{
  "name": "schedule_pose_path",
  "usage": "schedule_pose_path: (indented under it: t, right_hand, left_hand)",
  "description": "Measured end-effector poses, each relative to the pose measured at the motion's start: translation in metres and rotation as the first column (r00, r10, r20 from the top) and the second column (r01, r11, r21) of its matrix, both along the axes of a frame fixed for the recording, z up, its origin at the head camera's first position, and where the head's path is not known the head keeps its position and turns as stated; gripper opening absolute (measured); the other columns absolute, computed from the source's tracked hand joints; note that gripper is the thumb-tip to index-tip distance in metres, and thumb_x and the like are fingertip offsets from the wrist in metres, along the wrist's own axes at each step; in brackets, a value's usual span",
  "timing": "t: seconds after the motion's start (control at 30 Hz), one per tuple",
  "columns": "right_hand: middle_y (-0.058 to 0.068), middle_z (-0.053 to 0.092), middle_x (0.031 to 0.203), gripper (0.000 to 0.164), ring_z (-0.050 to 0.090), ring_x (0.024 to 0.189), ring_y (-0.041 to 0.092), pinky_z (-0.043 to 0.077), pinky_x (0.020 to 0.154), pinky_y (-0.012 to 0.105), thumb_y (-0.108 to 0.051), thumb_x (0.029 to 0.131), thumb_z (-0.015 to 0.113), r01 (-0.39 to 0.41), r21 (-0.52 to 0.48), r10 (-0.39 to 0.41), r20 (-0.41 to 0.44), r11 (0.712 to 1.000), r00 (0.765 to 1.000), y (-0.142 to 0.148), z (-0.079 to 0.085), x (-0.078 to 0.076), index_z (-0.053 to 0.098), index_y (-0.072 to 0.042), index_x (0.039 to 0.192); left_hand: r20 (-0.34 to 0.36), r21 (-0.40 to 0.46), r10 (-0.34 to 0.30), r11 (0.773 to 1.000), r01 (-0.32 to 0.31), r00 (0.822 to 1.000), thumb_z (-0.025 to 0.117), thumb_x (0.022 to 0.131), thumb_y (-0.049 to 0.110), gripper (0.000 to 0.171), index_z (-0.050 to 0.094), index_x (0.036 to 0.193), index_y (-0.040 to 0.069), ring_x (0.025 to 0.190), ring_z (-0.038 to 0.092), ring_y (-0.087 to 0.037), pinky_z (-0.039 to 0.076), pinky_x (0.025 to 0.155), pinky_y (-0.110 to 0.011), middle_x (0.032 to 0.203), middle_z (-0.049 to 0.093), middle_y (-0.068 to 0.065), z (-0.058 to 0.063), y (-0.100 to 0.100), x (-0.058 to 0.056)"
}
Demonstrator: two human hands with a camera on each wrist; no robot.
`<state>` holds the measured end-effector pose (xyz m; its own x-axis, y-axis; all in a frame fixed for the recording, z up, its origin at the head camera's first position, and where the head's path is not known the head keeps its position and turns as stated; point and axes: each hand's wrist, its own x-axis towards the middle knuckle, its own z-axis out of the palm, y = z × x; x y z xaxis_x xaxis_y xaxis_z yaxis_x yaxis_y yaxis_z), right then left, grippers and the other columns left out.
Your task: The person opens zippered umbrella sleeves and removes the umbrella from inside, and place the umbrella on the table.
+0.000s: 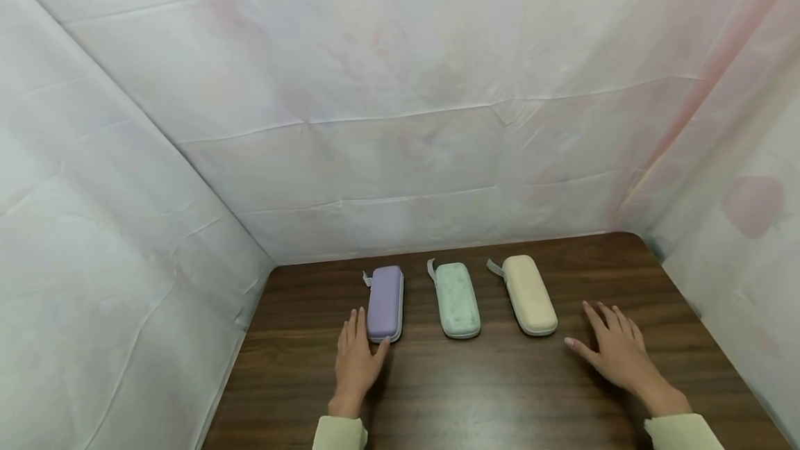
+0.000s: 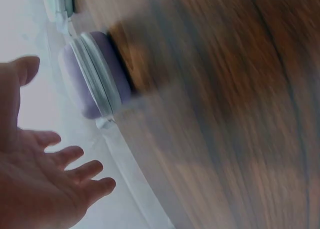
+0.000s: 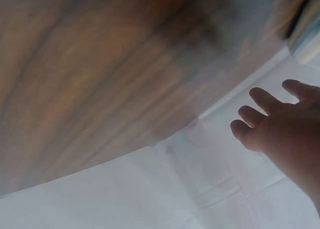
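Note:
Three zippered hard cases with wrist straps lie in a row on the dark wood table. The purple case is on the left, the mottled green case in the middle and the cream case on the right. My left hand is at the near end of the purple case, thumb and fingers spread to either side of its corner. In the left wrist view the purple case stands beyond the extended fingers. To the right of the cream case, my right hand hovers with fingers spread, holding nothing.
Pale, creased fabric hangs behind the table and along both sides. The wood tabletop has rounded back corners, and its back edge lies close to the cloth.

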<state>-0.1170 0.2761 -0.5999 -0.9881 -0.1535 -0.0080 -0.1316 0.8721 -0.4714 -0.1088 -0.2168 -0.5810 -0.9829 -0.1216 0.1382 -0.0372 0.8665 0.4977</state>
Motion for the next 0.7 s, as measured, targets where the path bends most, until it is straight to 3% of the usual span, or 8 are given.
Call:
schedule_pose_path:
  t: [0.13, 0.3, 0.53, 0.7]
  right_hand:
    - [0.045, 0.031, 0.154, 0.085, 0.025, 0.139, 0.070, 0.019, 0.108, 0.083, -0.048, 0.103, 0.066, 0.000, -0.026, -0.002, -0.069, 1.000, 0.998, -0.010, 0.007, 0.000, 0.035, 0.009, 0.158]
    - [0.045, 0.040, 0.149, 0.077, 0.035, 0.134, 0.068, 0.026, 0.105, 0.083, -0.038, 0.102, 0.071, -0.014, -0.037, 0.008, -0.165, 0.999, 0.986, -0.024, 0.013, -0.001, 0.042, 0.010, 0.154]
    - [0.039, 0.052, 0.140, 0.069, 0.047, 0.128, 0.061, 0.035, 0.101, 0.078, -0.024, 0.094, 0.081, -0.053, -0.017, 0.045, -0.294, 0.998, 0.955, -0.044, 0.019, -0.007, 0.051, 0.009, 0.147]
    - [0.036, 0.056, 0.138, 0.068, 0.050, 0.127, 0.059, 0.037, 0.101, 0.077, -0.021, 0.091, 0.084, -0.066, -0.028, 0.053, -0.335, 0.997, 0.941, -0.059, 0.024, -0.009, 0.054, 0.009, 0.145]
  left_hand:
    - [-0.081, -0.001, 0.025, 1.000, -0.026, 0.996, 0.082, 0.093, 0.024, 0.077, 0.047, 0.156, 0.000, 0.144, 0.044, -0.050, 0.047, 0.104, -0.069, 0.161, 0.044, -0.026, -0.002, 0.008, -0.006]
    - [-0.143, 0.015, 0.018, 1.000, -0.016, 0.990, 0.085, 0.088, 0.017, 0.069, 0.056, 0.148, -0.001, 0.139, 0.050, -0.047, 0.054, 0.090, -0.069, 0.156, 0.049, -0.026, -0.001, 0.018, -0.012]
    - [-0.118, 0.028, 0.045, 0.999, -0.042, 0.992, 0.086, 0.087, 0.016, 0.062, 0.062, 0.143, 0.002, 0.140, 0.050, -0.045, 0.053, 0.090, -0.069, 0.156, 0.049, -0.025, -0.002, 0.028, -0.017]
    - [-0.121, 0.018, 0.026, 1.000, -0.024, 0.992, 0.086, 0.087, 0.014, 0.056, 0.066, 0.138, 0.002, 0.139, 0.050, -0.046, 0.054, 0.090, -0.069, 0.153, 0.051, -0.026, -0.002, 0.031, -0.018]
